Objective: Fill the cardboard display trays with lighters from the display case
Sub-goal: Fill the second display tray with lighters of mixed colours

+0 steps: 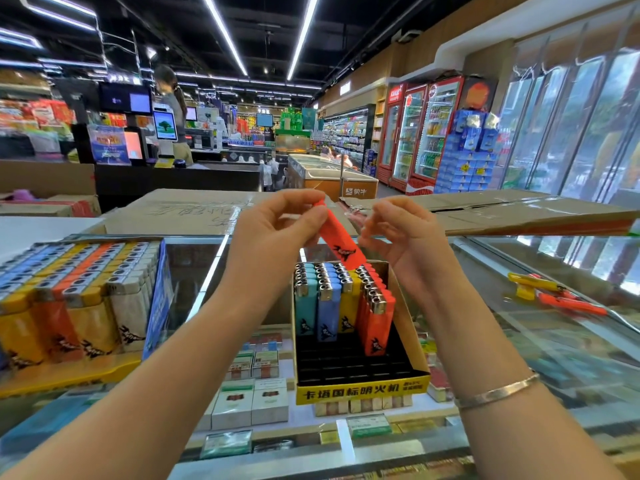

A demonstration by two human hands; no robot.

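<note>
The left hand (pixel 277 220) pinched the orange lighter (pixel 337 242), long axis slanting down-right toward the cardboard tray (pixel 408 327) just below, right hand's fingers (pixel 375 223) loosely released beside it.

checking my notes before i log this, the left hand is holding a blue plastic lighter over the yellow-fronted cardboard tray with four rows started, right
Not quite: the head view shows the left hand pinching an orange plastic lighter, not a blue one. It is held over the yellow-fronted cardboard tray, which does have four rows started.
</note>
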